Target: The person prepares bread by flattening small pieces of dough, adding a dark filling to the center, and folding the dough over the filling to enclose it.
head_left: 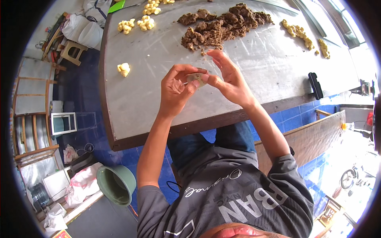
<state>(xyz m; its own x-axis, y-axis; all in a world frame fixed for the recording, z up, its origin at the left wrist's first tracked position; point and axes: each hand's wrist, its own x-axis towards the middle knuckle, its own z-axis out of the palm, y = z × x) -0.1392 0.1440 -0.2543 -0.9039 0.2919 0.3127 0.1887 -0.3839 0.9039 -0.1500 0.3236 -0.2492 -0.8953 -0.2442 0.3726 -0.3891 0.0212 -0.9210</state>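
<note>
Above the near part of the metal-topped table, my left hand [175,89] curls its fingers and thumb around a small, flattened, pale piece of dough [194,77]. From the other side, my right hand [231,84] presses its thumb on the dough's edge, its other fingers raised and partly bent. A small clump of pale yellow dough balls [124,70] lies to the left of my left hand. Beyond my hands spreads a long, crumbly brown mass [222,29]. Whether anything lies inside the held dough is hidden by my fingers.
More pale yellow clumps [146,23] sit at the table's far left. Darker yellow lumps [297,33] lie in a row at far right. A black object [315,86] rests by the right edge. On the left floor stand a green bucket [116,184] and a stool [73,52].
</note>
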